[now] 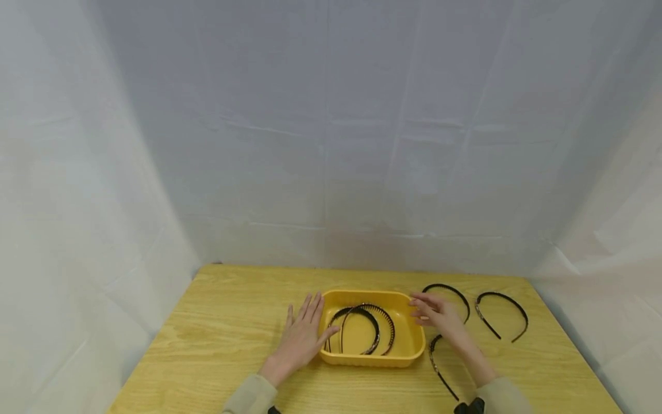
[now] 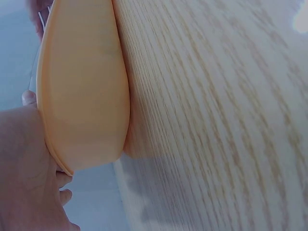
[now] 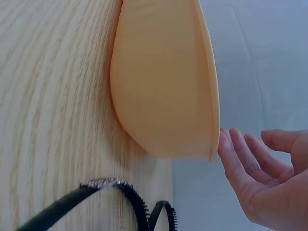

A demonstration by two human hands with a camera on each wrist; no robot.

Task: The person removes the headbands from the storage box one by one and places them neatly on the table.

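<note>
— What is the person wearing?
— Long beige sleeves, one on each arm, ending at the wrist; the left hand (image 1: pixel 300 339) and right hand (image 1: pixel 438 313) are bare.
— Anything at the cuffs?
— Something small and black by each, at the frame's bottom edge.

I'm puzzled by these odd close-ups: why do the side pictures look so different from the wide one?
Head view: even, soft light, faint shadows, sharp. Left wrist view: very close, the yellow tray looms large, left hand blurred at the edge. Right wrist view: tilted, headbands slightly soft.
</note>
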